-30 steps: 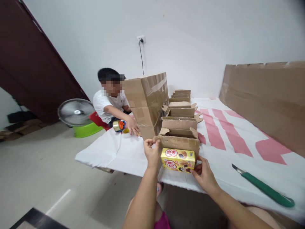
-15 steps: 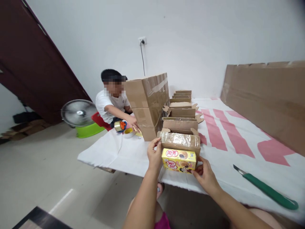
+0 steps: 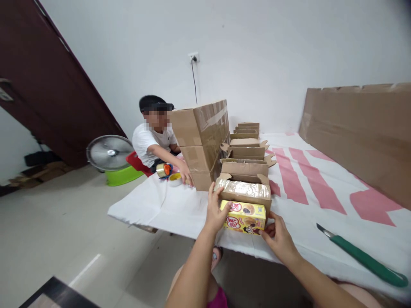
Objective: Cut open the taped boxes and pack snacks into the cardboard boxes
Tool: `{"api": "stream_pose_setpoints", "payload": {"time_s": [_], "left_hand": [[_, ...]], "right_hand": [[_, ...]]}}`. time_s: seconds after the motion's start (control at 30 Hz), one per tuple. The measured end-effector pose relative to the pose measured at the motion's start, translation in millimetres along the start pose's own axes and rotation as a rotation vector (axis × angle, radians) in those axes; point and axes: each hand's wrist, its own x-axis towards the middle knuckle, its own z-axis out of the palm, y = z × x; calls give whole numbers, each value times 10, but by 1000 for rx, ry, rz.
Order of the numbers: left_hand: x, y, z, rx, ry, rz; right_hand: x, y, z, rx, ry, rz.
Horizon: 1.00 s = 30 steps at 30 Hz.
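Observation:
A yellow snack box with red lettering and pictures of round pastries lies at the table's front edge, in front of an open cardboard box with clear tape on it. My left hand holds the snack box's left end, its thumb over the upper left corner and its fingers reaching up beside the cardboard. At the lower right corner, my right hand grips the other end between thumb and fingers. Its fingertips are partly hidden behind the box.
Open cardboard boxes run back in a row. Left of them stands a stack of taped cartons, with a co-worker's hand at its base. A green-handled knife lies on the white-covered table, blade exposed. Tape rolls sit left.
My left hand has shifted from the cardboard box's left side onto the snack box, its thumb now across the top corner. My right hand stays at the right end. The view has shifted slightly.

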Motion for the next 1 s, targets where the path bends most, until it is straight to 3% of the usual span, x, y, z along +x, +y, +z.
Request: {"api": "stream_pose_setpoints", "payload": {"time_s": [1.0], "left_hand": [[-36, -17, 55, -41, 33, -17]], "right_hand": [[4, 31, 9, -21, -23, 1]]}}
